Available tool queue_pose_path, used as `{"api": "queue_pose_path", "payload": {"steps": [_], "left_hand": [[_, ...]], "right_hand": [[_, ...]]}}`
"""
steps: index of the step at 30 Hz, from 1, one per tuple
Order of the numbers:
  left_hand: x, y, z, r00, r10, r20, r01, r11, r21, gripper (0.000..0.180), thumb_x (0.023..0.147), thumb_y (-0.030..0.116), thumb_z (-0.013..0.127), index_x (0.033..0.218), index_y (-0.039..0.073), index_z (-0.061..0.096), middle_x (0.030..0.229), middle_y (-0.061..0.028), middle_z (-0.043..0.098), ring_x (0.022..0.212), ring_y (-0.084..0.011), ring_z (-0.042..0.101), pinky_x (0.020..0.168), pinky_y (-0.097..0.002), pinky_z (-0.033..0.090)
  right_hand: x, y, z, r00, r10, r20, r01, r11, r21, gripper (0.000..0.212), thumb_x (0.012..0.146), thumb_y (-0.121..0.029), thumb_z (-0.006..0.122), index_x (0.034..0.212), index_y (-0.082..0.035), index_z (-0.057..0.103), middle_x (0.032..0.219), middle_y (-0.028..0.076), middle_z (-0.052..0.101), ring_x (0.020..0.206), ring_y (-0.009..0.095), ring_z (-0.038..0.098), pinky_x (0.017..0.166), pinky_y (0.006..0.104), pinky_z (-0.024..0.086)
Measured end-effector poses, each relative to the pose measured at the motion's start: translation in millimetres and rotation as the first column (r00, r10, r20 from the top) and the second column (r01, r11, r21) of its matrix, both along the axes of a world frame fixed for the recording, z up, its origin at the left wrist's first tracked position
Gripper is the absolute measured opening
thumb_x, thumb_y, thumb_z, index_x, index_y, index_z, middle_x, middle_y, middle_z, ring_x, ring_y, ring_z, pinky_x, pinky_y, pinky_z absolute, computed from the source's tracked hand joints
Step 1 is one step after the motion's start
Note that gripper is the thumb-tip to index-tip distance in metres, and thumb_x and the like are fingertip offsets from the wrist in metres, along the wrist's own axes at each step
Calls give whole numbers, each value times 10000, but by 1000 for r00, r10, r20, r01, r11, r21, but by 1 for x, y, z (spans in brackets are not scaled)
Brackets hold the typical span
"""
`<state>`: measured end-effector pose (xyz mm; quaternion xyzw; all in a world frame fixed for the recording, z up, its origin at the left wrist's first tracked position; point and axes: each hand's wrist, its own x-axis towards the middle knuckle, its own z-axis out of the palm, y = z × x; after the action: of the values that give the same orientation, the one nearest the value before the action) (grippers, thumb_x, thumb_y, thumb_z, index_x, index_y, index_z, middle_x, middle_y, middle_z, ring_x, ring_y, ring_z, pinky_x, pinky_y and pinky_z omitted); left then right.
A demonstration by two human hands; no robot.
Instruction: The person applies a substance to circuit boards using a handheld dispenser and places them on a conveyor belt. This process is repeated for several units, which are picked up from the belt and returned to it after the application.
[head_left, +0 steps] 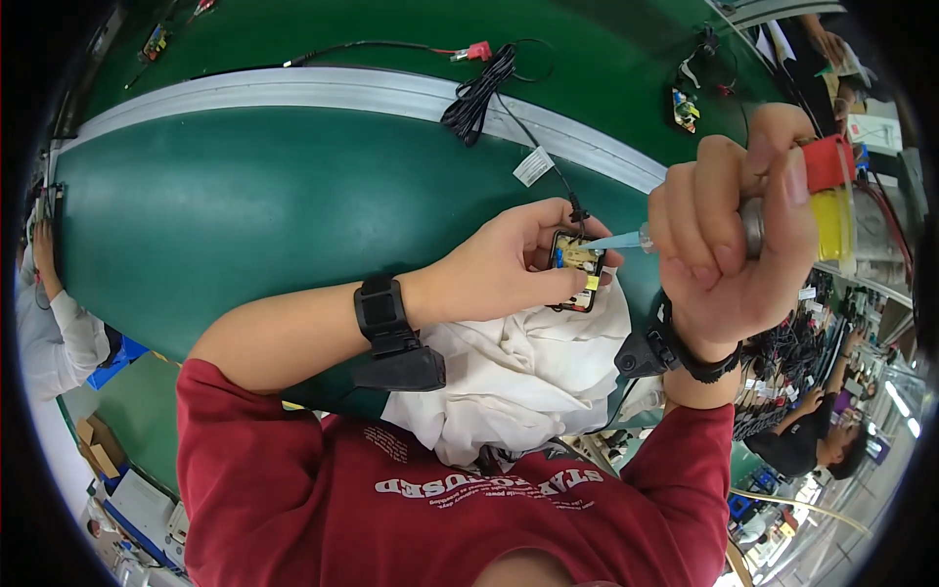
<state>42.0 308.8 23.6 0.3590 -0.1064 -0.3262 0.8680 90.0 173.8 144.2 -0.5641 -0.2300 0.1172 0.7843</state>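
Note:
My left hand is closed around a small open black adapter case, with the thumb along its near side. A circuit board with pale, blue and yellow parts shows inside. My right hand is wrapped around a dispensing syringe, whose pale blue tapered tip points left, its end at the board. Whether the tip touches the board I cannot tell. Red and yellow parts show behind the right fist; the fingers hide the barrel. A black cable with a white tag leads from the case.
White cloth lies bunched beneath my left hand. The cable's tied coil rests across a grey rail on the green bench. Beyond it lie a red connector and another circuit board. Other people work at both sides.

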Motion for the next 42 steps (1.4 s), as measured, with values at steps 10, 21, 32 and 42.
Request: {"api": "queue_pose_path", "payload": {"steps": [10, 21, 32, 42], "left_hand": [[3, 9, -4, 1000, -18, 6, 18, 1000, 1, 364, 857, 29, 607, 1198, -20, 490, 1108, -64, 657, 888, -42, 612, 741, -197, 513], [4, -3, -6, 998, -61, 14, 61, 998, -6, 465, 897, 32, 602, 1315, -31, 409, 1246, -168, 587, 1101, -175, 600, 950, -308, 484], [8, -3, -11, 998, -11, -67, 9, 999, -37, 410, 913, 4, 541, 1304, -23, 418, 1255, -174, 559, 1144, -220, 581, 956, -334, 491], [12, -9, -11, 992, 30, -125, -50, 986, -162, 398, 923, 27, 509, 1310, -5, 427, 1249, -164, 562, 1148, -262, 582, 942, -359, 499]], "right_hand": [[7, 5, -6, 992, 122, 38, -122, 992, -17, 195, 1023, -277, 334, 936, -111, 384, 530, -52, 345, 391, 40, 279, 393, 202, 259], [12, -15, -8, 983, 185, 14, -186, 982, 39, 207, 1032, -269, 312, 965, -97, 405, 548, -45, 359, 408, 45, 297, 404, 202, 282], [-5, -7, 14, 992, 98, -80, -97, 995, 19, 370, 1030, -281, 322, 1271, -11, 399, 552, -46, 357, 406, 45, 293, 408, 197, 295], [-8, -9, 18, 984, 46, -174, -51, 998, -25, 203, 1013, -312, 387, 1024, -110, 377, 529, -35, 384, 384, 52, 323, 405, 212, 297]]}}
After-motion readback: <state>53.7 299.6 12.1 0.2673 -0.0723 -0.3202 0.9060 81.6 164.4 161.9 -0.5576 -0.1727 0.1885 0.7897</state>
